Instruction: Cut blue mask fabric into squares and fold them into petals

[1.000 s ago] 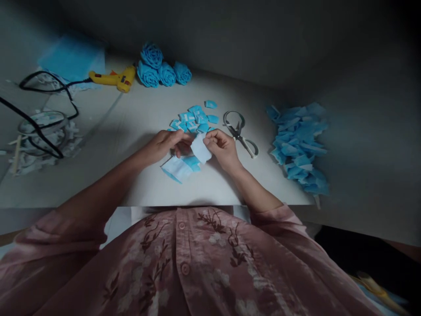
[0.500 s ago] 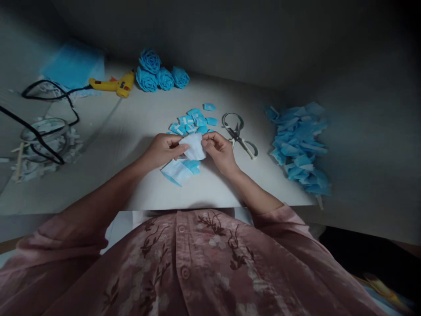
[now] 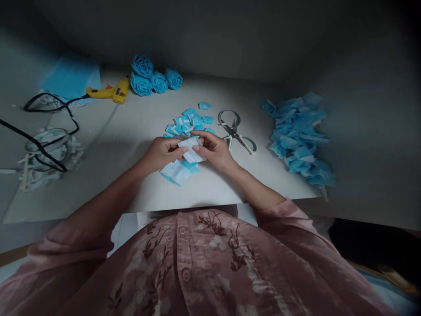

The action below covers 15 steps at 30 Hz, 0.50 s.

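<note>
A small white piece of fabric (image 3: pixel 191 153) is pinched between both of my hands, above the table's middle. My left hand (image 3: pixel 161 153) grips its left side with the thumb on top. My right hand (image 3: pixel 215 151) holds the right side, thumb pressed on the face and forefinger stretched along the far edge. Just beyond the fingers lie several small blue cut pieces (image 3: pixel 192 117), some with white strips. Below my hands rests a larger white-and-blue fabric piece (image 3: pixel 176 172), partly hidden.
Scissors (image 3: pixel 234 134) lie open right of my hands. A heap of blue fabric pieces (image 3: pixel 299 136) covers the right side. Several blue fabric roses (image 3: pixel 159 82) stand at the back beside a yellow glue gun (image 3: pixel 113 92). Its black cord (image 3: pixel 36 139) crosses a cluttered round container (image 3: pixel 52 140).
My right thumb has moved inward onto the white piece's face, and its forefinger has stretched out along the far edge. The piece now lies more tilted. The view has shifted slightly.
</note>
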Tool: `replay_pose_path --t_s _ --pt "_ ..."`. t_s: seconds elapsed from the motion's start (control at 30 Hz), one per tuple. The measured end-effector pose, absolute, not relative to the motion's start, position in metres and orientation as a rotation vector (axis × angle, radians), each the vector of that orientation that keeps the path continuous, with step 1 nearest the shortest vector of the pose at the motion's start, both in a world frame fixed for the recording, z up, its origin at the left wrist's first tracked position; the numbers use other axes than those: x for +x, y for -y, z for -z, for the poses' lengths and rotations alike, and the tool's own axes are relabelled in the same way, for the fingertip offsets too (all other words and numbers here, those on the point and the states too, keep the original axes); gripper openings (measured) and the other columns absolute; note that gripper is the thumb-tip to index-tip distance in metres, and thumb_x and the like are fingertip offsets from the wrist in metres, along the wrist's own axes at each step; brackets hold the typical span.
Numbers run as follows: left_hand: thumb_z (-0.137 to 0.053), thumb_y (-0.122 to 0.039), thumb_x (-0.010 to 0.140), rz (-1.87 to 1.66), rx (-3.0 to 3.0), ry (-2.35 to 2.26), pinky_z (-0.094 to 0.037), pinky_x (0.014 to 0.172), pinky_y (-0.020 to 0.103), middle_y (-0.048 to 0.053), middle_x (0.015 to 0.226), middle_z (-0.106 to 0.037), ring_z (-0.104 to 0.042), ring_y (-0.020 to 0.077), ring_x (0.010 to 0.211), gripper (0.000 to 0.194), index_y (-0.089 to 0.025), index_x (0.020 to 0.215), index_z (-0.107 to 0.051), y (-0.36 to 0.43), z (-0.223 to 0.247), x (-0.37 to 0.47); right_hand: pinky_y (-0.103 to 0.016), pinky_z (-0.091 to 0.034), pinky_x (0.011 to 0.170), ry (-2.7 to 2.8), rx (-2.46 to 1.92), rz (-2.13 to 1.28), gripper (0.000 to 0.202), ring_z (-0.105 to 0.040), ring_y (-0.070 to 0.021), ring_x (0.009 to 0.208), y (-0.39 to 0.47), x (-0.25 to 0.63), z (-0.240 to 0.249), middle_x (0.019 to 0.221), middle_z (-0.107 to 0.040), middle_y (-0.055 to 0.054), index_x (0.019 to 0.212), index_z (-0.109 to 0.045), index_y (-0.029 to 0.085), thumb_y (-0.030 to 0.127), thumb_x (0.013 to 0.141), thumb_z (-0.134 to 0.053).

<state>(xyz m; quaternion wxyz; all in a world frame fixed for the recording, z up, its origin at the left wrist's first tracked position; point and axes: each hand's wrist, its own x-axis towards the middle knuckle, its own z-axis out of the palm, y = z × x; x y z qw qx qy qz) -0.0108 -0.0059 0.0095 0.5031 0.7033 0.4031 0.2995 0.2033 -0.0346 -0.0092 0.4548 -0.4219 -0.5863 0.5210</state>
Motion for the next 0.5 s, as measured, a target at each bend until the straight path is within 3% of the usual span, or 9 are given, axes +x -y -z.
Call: replay_pose_path --t_s 0.1,0.27,0.4,0.5 --pt "-0.075 -0.042 0.078 -0.776 1.633 -0.934 -0.041 0.046 0.021 -0.001 0.059 -0.067 -0.053 0.01 0.047 0.025 -0.018 0.073 -0.068 0.0044 -0.0075 -0.0101 -0.031 -0.051 0.067 1.397 -0.991 -1.284 0.055 -0.054 -0.0148 0.07 0.0333 0.2042 0.011 0.08 -0.055 0.003 0.126 -0.07 0.03 0.059 0.082 -0.084" --pt "-0.074 -0.042 0.079 -0.843 1.661 -1.001 -0.037 0.049 0.021 -0.002 0.046 -0.055 -0.049 0.0084 0.047 0.04 -0.018 0.052 -0.057 0.003 -0.0066 -0.0117 -0.029 -0.052 0.069 1.374 -0.899 -1.283 0.05 -0.057 -0.0132 0.071 0.0298 0.2043 0.0149 0.081 -0.061 0.003 0.125 -0.072 0.027 0.052 0.084 -0.085" --pt "-0.077 -0.042 0.076 -0.882 1.469 -1.023 -0.036 0.046 0.021 -0.002 0.049 -0.058 -0.049 0.0077 0.045 0.032 -0.016 0.062 -0.065 -0.001 -0.0052 -0.0106 -0.031 -0.055 0.079 1.374 -0.888 -1.264 0.053 -0.063 -0.0148 0.081 0.0268 0.2054 0.0187 0.091 -0.07 0.0 0.127 -0.073 0.025 0.054 0.085 -0.084" --pt "-0.084 -0.044 0.068 -0.894 1.254 -0.976 -0.044 0.046 0.022 -0.001 0.061 -0.065 -0.055 0.0085 0.047 0.033 -0.015 0.071 -0.068 -0.0031 -0.0046 -0.0071 -0.032 -0.057 0.081 1.375 -0.905 -1.263 0.056 -0.063 -0.0143 0.078 0.0267 0.2064 0.019 0.086 -0.068 0.001 0.131 -0.073 0.024 0.057 0.086 -0.081"
